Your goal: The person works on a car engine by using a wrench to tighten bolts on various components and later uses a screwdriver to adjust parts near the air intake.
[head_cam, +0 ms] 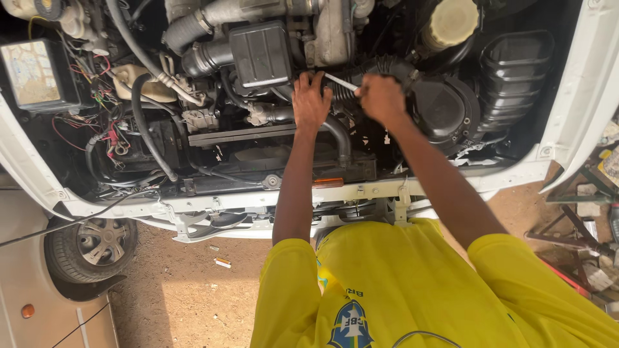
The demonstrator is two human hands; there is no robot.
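Right now my right hand point(382, 96) is closed around a thin silver metal tool point(341, 82), its tip set against the black ribbed rubber intake hose point(387, 65) just above my knuckles. My left hand point(310, 102) grips that hose beside it, steadying. I judge I'm working the hose joint loose; next needs firm, careful leverage. Left of my hands sits a black rectangular plastic box point(260, 55).

Soft, even daylight leaves the engine bay point(271, 96) dim in its recesses (the white bodywork point(580, 96) glares slightly), sharp overall, with edges bowed by wide-angle distortion.
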